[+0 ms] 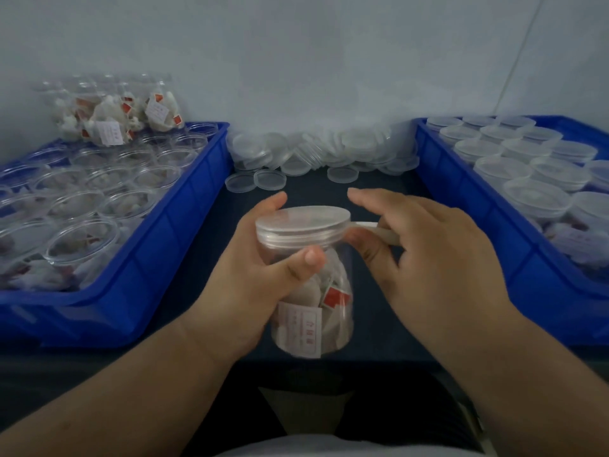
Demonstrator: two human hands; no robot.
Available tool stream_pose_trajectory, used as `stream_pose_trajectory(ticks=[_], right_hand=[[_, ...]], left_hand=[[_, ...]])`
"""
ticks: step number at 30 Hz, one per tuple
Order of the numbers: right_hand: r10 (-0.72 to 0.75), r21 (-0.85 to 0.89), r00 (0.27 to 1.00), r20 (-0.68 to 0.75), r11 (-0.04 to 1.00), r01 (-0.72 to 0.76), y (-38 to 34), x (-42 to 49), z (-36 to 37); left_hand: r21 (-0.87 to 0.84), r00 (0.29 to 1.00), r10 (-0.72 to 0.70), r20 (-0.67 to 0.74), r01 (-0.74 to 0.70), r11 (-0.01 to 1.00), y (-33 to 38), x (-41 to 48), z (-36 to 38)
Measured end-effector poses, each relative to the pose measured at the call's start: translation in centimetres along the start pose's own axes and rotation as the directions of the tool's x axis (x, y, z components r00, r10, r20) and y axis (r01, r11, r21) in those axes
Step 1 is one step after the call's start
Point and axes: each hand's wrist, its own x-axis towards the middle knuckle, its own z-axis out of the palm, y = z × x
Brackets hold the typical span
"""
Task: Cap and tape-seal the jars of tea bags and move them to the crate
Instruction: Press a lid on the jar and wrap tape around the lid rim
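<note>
Between two blue crates point(184, 209) on the dark table point(379, 192), your left hand point(263, 262) wraps the clear jar point(342, 268), white tea bags point(309, 293) with red tags point(334, 296) showing through its wall. Its frosted lid point(301, 222) sits on, and your right hand point(438, 255) pinches a pale tape strip point(365, 225) running to the lid's rim, forefinger extended.

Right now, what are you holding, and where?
Left grip: clear plastic tea-bag jar, just under its translucent cap. Right grip: whitish tape strip, at its free end.
</note>
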Motion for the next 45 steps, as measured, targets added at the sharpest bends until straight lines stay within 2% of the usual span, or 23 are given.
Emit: stream_pose_trajectory(ticks=[3,5,7,10,14,23,29,31,35,41,43,45], right_hand=[[0.013,0.06,0.998,0.062,0.998,-0.017,-0.1,0.1,-0.4],[0.054,0.21,0.976,0.21,0.973,-0.099,0.5,0.4,-1.1],[0.043,0.344,0.954,0.295,0.927,-0.148,1.3,0.5,-1.7],[0.024,0.412,0.962,0.272,0.901,-0.139,1.7,0.6,-2.3],[0.059,0.425,0.979,0.193,0.895,-0.138,2.1,0.5,-2.2],[0.072,0.263,0.994,0.085,0.96,-0.092,1.6,0.4,-0.7],[0.093,0.216,0.991,0.101,0.97,-0.113,1.1,0.5,0.3],[0.095,0.188,0.988,0.125,0.975,-0.118,1.1,0.5,0.4],[0.082,0.142,0.991,0.106,0.985,-0.096,1.0,0.3,0.4],[0.038,0.019,0.996,0.079,0.999,-0.04,-0.2,-0.1,0.2],[0.002,0.054,0.994,0.107,0.998,-0.008,-0.1,0.0,-0.1],[0.014,0.197,0.978,0.207,0.979,-0.055,0.4,0.5,-0.9]], left_hand=[[-0.008,0.997,-0.028,-0.07,0.027,1.0,-0.2,0.0,0.1],[-0.045,0.995,-0.044,-0.095,0.04,0.998,-0.1,0.0,0.0],[-0.105,0.993,-0.065,-0.1,0.054,0.993,0.0,0.0,-0.2],[-0.179,0.991,-0.112,-0.068,0.099,0.979,0.0,0.0,-0.3],[-0.228,0.993,-0.113,-0.023,0.105,0.968,0.0,-0.2,0.0],[-0.333,0.996,-0.072,0.056,0.086,0.939,0.3,-0.6,0.3],[-0.416,0.976,-0.125,0.181,0.191,0.889,0.5,-0.5,0.1],[-0.351,0.972,-0.127,0.197,0.191,0.917,0.5,-0.4,0.1],[-0.162,0.993,-0.09,0.082,0.102,0.982,0.2,0.1,0.3],[-0.042,0.998,-0.048,-0.03,0.047,0.998,-0.2,0.3,0.2],[0.01,0.997,-0.035,-0.063,0.035,0.999,-0.1,0.4,0.1],[0.01,0.994,-0.031,-0.107,0.033,0.999,0.0,0.5,-0.2]])
